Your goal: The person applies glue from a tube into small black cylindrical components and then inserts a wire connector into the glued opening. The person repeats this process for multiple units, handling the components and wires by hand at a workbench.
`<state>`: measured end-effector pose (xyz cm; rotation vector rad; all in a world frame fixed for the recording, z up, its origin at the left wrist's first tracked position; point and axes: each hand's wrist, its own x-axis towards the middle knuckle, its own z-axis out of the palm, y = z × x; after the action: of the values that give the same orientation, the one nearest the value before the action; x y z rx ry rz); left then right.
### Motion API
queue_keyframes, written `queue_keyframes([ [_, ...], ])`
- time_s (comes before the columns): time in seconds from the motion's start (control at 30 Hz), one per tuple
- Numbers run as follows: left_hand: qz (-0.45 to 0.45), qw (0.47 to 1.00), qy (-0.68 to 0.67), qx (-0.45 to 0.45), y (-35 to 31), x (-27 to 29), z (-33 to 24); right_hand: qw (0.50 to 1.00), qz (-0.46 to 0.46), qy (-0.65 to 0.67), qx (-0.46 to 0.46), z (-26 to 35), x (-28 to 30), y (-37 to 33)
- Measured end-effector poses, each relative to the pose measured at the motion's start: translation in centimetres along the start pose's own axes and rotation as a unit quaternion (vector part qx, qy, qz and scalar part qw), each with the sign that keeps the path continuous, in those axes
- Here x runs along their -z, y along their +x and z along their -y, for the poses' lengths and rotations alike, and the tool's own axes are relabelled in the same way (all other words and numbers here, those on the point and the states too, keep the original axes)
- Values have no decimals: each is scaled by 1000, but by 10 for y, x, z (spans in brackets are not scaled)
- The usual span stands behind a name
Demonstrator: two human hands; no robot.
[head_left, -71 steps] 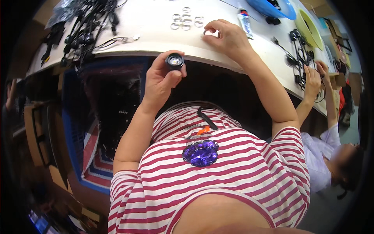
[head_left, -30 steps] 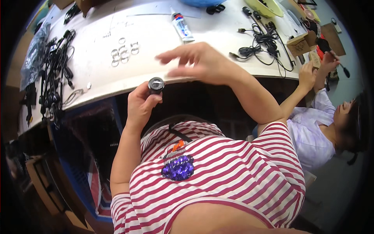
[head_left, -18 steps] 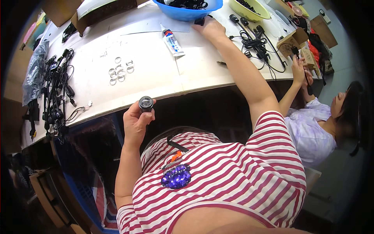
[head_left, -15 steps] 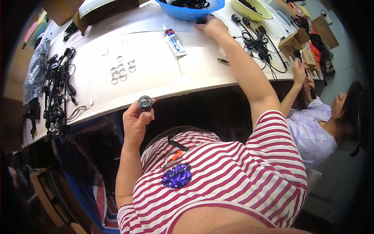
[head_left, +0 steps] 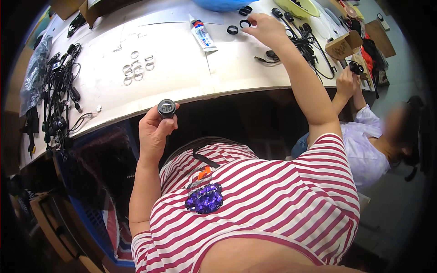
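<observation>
My left hand [head_left: 154,132] grips a small black cylinder with a clear round lens [head_left: 166,107], like a flashlight head, lens up, just off the table's front edge. My right hand [head_left: 269,31] is stretched far across the table, its thumb and forefinger curled about a black ring [head_left: 245,24]. Beside it lies another black ring [head_left: 232,30], and more black rings [head_left: 246,10] rest behind, next to a blue basin [head_left: 225,5]. A white, blue and red tube [head_left: 202,35] lies left of the right hand. Several silver rings [head_left: 137,70] are grouped on the left part of the table.
Black cables [head_left: 61,100] and a clear plastic bag [head_left: 36,75] lie along the left edge. On the right are more black cables [head_left: 304,45], a yellow-green bowl [head_left: 298,7] and an open carton [head_left: 343,45]. A co-worker's hands [head_left: 348,82] hold a black part there.
My right hand has drawn slightly right from the basin, and black rings now show on the table beside it. My left hand still holds the lens cylinder. The co-worker's black part has turned.
</observation>
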<state>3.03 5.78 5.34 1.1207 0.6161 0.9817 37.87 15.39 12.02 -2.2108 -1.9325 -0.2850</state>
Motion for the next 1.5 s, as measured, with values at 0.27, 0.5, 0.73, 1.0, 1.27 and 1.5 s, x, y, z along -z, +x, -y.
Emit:
queue_keyframes([
  [0.27,-11,1000,7,-7,-4,7,-2,926,53,304,217,83,13,-61],
  [0.5,-24,999,-29,-14,-15,17,-5,922,243,223,205,135,4,-52],
  [0.73,-21,999,-33,-23,-18,21,-4,858,412,269,148,139,0,-15],
  [1.0,-19,999,-19,-20,-18,22,-6,950,141,154,234,143,19,-38],
  [1.27,-15,998,55,4,-17,14,-3,871,183,372,264,145,25,-65],
  [1.5,-1,998,58,21,-15,8,-1,823,131,393,388,151,39,-92],
])
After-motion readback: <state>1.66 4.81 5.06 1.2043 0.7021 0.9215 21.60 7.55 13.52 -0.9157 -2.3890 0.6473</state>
